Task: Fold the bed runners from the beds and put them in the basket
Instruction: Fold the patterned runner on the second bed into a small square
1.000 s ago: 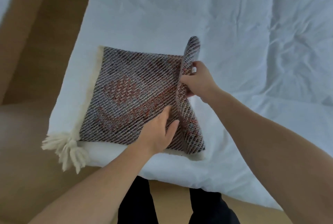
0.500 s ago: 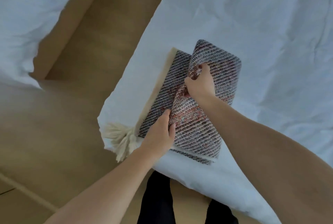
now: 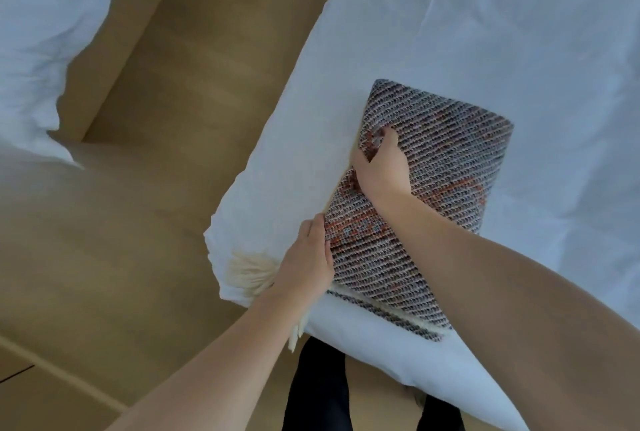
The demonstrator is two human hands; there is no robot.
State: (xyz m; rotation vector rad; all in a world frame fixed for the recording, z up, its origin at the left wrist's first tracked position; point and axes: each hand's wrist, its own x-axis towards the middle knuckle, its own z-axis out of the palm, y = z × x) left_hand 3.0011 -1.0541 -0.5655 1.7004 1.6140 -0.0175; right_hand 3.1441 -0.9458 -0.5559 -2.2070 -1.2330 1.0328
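A woven bed runner (image 3: 446, 167), dark grey with red patches, lies folded into a compact block near the corner of the white bed (image 3: 467, 32). Its cream tassel fringe (image 3: 247, 273) sticks out at the bed's corner. My right hand (image 3: 382, 165) grips the runner's left folded edge with bunched fabric in the fingers. Lower down, my left hand (image 3: 306, 264) holds the same edge beside the fringe. No basket is in view.
A second bed with white linen (image 3: 34, 49) stands at the left. A strip of tan wooden floor (image 3: 145, 160) runs between the two beds. My dark trouser legs (image 3: 318, 392) stand against the near bed edge.
The runner's right half has been folded over to the left, making a narrower block. Both hands now hold its left edge. The view has swung left, showing the second bed.
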